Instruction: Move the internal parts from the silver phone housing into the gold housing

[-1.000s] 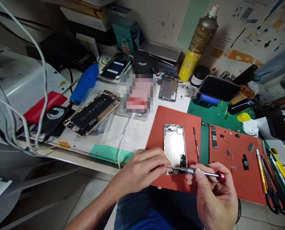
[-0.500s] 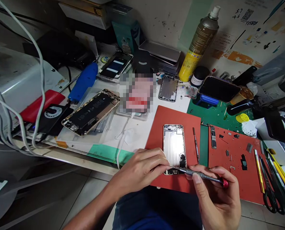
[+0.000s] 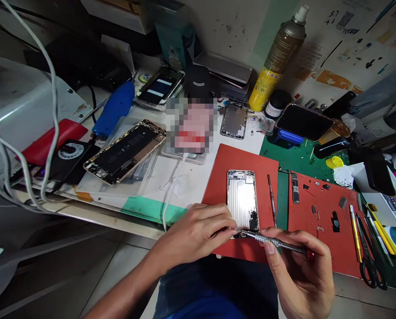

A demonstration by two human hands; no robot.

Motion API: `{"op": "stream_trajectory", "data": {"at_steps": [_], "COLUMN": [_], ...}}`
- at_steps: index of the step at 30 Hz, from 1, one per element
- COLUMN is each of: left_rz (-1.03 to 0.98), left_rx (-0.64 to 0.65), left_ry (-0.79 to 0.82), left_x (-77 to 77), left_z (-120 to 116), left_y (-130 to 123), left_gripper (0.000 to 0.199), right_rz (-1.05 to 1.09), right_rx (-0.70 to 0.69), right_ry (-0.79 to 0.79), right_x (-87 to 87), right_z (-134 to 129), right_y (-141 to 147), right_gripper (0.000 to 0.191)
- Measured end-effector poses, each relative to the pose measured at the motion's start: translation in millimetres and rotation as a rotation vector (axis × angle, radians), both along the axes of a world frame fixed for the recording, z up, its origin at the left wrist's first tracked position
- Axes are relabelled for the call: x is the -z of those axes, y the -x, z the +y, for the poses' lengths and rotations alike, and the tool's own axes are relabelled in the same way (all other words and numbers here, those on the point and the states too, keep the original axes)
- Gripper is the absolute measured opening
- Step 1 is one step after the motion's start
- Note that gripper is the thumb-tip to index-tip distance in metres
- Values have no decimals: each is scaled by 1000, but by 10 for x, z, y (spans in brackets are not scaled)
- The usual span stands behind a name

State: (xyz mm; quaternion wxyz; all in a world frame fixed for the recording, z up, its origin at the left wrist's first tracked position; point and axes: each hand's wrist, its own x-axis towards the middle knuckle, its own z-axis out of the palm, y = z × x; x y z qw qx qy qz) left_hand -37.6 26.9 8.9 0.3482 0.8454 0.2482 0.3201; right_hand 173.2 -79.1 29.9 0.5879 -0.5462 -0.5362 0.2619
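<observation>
My right hand [image 3: 302, 270] is closed around a slim metal screwdriver [image 3: 272, 240] with a red end cap partly hidden by the fingers. Its shaft points left, toward the pinched fingertips of my left hand [image 3: 196, 237]. Those fingers meet at the screwdriver's tip; whether they grip the tip or a tiny part is too small to make out. Under both hands lies an opened silver phone housing [image 3: 241, 192], its lower end partly covered by the fingers and tool. It rests on a red mat [image 3: 214, 186].
A thin metal tool [image 3: 272, 199] lies right of the housing. Small parts, a logic board [image 3: 295, 188] and scissors [image 3: 370, 266] occupy another red mat [image 3: 304, 230]. Leftward is an opened phone [image 3: 126, 153]; a white cable [image 3: 167, 204] crosses the table edge. A spray can [image 3: 277, 57] stands behind.
The view has shifted slightly. Both hands hold nearly the same pose over the housing's lower end, with the screwdriver still pointing at the left fingertips.
</observation>
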Motion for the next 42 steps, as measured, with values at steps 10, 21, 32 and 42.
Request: {"op": "stream_trajectory", "data": {"at_steps": [10, 21, 32, 42], "left_rz": [-23, 40, -29, -26], "left_rx": [-218, -269, -303, -300], "left_ry": [-318, -515, -438, -416], "left_x": [22, 259, 349, 357], "left_z": [-364, -657, -727, -720], "left_y": [113, -70, -111, -124], "left_gripper": [23, 24, 21, 23], "right_rz": [-117, -569, -726, -919], "right_rx": [109, -29, -44, 56], "right_ry": [95, 163, 175, 198], "right_x": [-290, -201, -247, -391], "right_z": [-159, -255, -91, -13], "right_y": [-185, -180, -28, 107], "right_gripper": [48, 36, 19, 7]}}
